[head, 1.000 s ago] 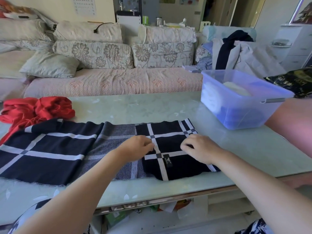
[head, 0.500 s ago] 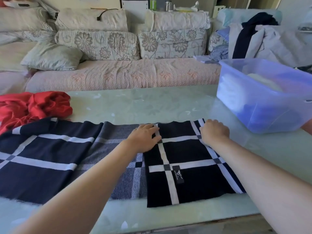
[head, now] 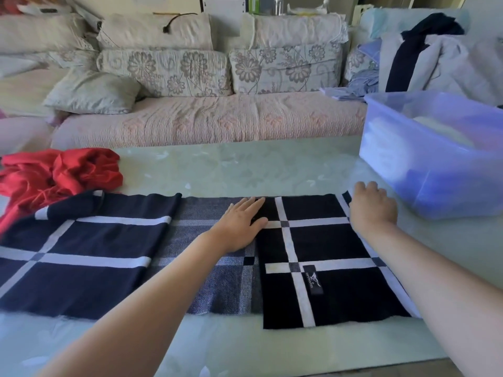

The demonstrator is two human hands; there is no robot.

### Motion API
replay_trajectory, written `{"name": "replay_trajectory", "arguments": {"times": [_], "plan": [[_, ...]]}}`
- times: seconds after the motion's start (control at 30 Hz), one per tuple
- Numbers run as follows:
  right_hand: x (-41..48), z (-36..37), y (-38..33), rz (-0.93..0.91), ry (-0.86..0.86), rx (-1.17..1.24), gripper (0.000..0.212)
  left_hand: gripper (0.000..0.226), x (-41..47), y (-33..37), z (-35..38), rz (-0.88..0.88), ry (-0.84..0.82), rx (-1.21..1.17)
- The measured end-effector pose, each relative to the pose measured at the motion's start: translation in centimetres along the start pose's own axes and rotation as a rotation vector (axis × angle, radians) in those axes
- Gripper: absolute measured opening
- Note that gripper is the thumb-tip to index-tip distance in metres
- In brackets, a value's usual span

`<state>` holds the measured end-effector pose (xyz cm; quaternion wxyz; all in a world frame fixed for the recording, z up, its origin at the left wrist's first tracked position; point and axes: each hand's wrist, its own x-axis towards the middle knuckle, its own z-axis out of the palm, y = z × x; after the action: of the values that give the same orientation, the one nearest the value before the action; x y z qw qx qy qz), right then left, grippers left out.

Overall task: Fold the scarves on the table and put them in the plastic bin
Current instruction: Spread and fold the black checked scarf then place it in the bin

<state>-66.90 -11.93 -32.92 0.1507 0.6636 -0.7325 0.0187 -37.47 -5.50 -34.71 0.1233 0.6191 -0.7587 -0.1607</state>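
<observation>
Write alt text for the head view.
Two hands rest on a partly folded navy checked scarf on a table: left hand flat at its middle, right hand at its far right corner. A crumpled red scarf lies at left, a plastic bin at right.

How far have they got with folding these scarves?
Something pale already lies in the plastic bin, likely earlier scarves. In hand: the navy checked scarf, one end folded over, left hand flat on it, right hand at its far corner. Left: finishing it, then the crumpled red scarf.
</observation>
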Motion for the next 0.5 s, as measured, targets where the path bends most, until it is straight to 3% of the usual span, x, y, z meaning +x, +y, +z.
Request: {"name": "replay_trajectory", "arguments": {"times": [0.1, 0.2, 0.37, 0.5], "plan": [[-0.4, -1.5, -3.6, -0.180, 0.076, -0.031, 0.037, 0.056, -0.4, -1.0, -1.7, -0.017, 0.062, -0.022], [-1.3, -3.0, -9.3, -0.420, 0.101, 0.130, 0.039, 0.055, -1.9, -3.3, -4.3, -0.071, 0.088, -0.007], [-4.5, -6.2, -20.1, -0.719, -0.018, 0.417, 0.037, 0.047, -6.3, -10.2, -8.8, -0.279, 0.229, 0.171], [-6.4, -8.6, -28.2, -0.834, -0.123, 0.527, 0.037, 0.040, -11.2, -17.0, -11.6, -0.477, 0.390, 0.231]]}}
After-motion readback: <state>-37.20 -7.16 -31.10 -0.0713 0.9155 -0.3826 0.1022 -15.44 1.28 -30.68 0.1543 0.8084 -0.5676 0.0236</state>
